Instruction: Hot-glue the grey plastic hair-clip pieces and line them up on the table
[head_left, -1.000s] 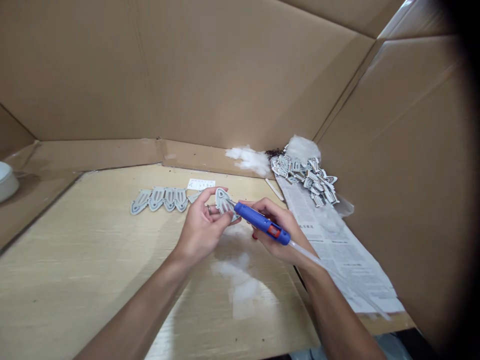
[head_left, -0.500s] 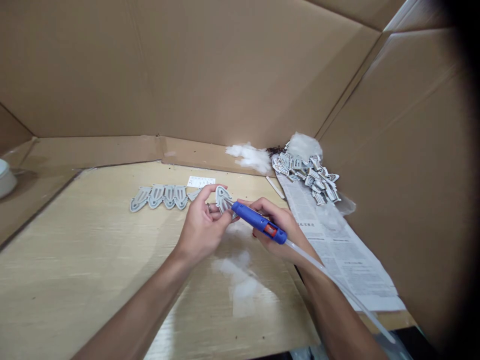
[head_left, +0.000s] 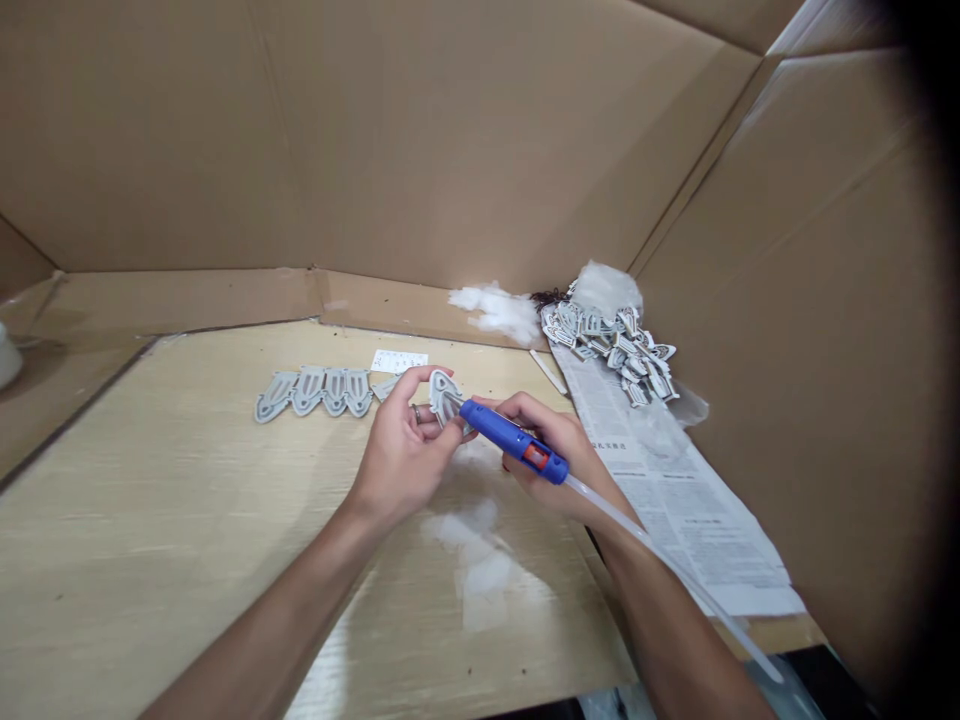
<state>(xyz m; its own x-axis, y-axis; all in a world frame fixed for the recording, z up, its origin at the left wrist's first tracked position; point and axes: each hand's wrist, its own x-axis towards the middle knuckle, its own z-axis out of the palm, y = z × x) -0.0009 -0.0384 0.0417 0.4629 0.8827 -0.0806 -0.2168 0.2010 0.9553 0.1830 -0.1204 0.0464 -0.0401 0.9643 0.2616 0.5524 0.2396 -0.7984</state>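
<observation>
My left hand (head_left: 409, 445) is closed on a small grey leaf-shaped piece (head_left: 442, 393), pinched upright between thumb and fingers. In my right hand (head_left: 551, 445) is a blue glue gun (head_left: 516, 440), its nozzle at the face of that piece. A long clear glue stick (head_left: 637, 530) trails from the gun's rear toward the lower right. Whether the nozzle touches the piece I cannot tell. Left of my left hand, a row of similar grey pieces (head_left: 322, 390) lies on the table, partly overlapping.
A heap of grey pieces (head_left: 637, 355) rests on newspaper (head_left: 697, 510) at the right. White fluffy stuffing (head_left: 499, 310) lies at the back, near a white ruler-like card (head_left: 400, 361). Cardboard walls (head_left: 450, 130) enclose the table (head_left: 187, 520). A white container (head_left: 7, 358) stands at the left edge.
The whole view has shifted slightly. My hands, the grey piece and the glue gun keep nearly the same pose relative to each other.
</observation>
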